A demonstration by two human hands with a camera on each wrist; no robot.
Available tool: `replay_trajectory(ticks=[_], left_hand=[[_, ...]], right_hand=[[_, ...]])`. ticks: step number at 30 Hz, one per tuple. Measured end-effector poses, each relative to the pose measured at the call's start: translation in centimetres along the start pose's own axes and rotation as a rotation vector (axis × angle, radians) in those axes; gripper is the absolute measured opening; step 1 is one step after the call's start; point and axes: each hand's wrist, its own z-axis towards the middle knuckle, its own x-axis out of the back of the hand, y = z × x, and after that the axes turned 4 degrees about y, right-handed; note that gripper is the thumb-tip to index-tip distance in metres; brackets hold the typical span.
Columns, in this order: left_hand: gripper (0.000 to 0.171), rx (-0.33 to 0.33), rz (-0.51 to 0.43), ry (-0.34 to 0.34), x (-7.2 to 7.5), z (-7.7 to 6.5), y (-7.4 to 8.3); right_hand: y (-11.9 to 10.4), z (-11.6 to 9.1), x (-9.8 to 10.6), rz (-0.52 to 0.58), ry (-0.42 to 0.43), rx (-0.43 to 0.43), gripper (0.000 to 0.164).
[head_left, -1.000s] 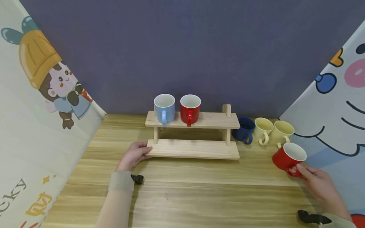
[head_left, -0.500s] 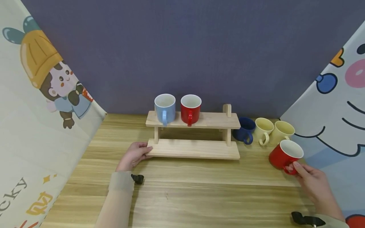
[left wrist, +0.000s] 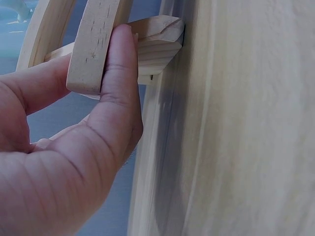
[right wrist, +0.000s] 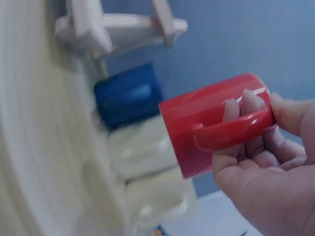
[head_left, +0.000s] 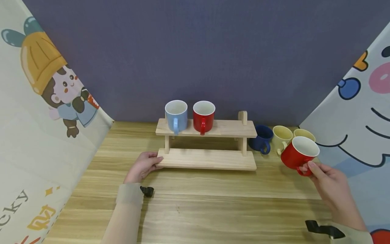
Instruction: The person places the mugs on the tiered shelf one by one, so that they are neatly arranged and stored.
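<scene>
My right hand (head_left: 330,183) holds a red mug (head_left: 295,156) by its handle, tilted a little and lifted in front of the yellow mugs. In the right wrist view the fingers pass through the handle of that red mug (right wrist: 211,118). My left hand (head_left: 144,166) pinches the left end of the lower board of a two-tier wooden shelf (head_left: 207,159). The left wrist view shows the board's end (left wrist: 91,64) between thumb and fingers. On the upper tier stand a light blue mug (head_left: 176,117) and another red mug (head_left: 203,117), handles facing me.
Right of the shelf, a dark blue mug (head_left: 260,137) and two yellow mugs, one nearer (head_left: 281,137) and one partly hidden (head_left: 304,133), stand in a row on the wooden table (head_left: 195,210). A dark blue wall (head_left: 195,61) rises behind, with printed panels on both sides.
My right hand has raised the red mug and carried it left and away from me, now overlapping the right yellow mug. The left hand stays on the shelf.
</scene>
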Motion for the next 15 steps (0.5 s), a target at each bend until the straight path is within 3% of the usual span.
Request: replay_trajectory(ticks=[6,15], left_hand=[[0.058,0.009,-0.004,0.000,0.0,0.0,0.1],[0.062,0.011,-0.003,-0.001,0.1,0.0,0.0]], right_hand=[[-2.1,0.2,-3.1,-0.001,-0.040,0.053,0.022],[-3.9,0.9,-7.6,0.016,-0.013,0.056,0.020]])
